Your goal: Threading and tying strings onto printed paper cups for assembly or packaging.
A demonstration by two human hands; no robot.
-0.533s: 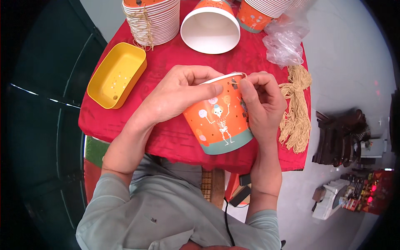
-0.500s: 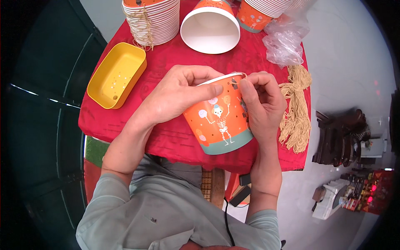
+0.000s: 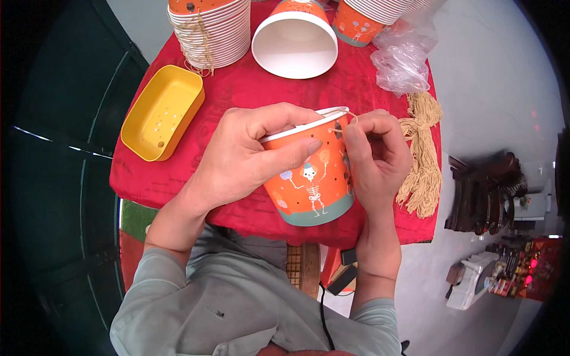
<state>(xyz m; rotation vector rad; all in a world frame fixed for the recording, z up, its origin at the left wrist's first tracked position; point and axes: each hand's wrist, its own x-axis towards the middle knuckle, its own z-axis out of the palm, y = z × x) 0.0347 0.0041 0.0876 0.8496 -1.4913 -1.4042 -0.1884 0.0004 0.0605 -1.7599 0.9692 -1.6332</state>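
Observation:
An orange paper bucket point(image 3: 303, 190) with a skeleton print, a grey-green base band and a white rim is tilted over the table's near part. My left hand point(image 3: 255, 145) grips its rim at the left, thumb on the outer wall and fingers inside the opening. At the right of the rim, my right hand point(image 3: 377, 151) pinches a thin tan string point(image 3: 351, 114) between thumb and forefinger. This string loops over the rim and comes out of the wall near the top. The bucket's inside is mostly hidden by my left hand.
On the red-covered table point(image 3: 237, 83) stand a yellow tray point(image 3: 138, 118) holding small bits, a stack of buckets point(image 3: 214, 35) and a white-lined bucket point(image 3: 295, 47) on its side. A clear plastic bag point(image 3: 404, 56) and a tan string bundle point(image 3: 423, 154) lie at the right.
My right hand has drawn the string out into a wider loop, slightly away from the rim. My left hand has shifted a little lower, and the bucket has moved slightly left and down.

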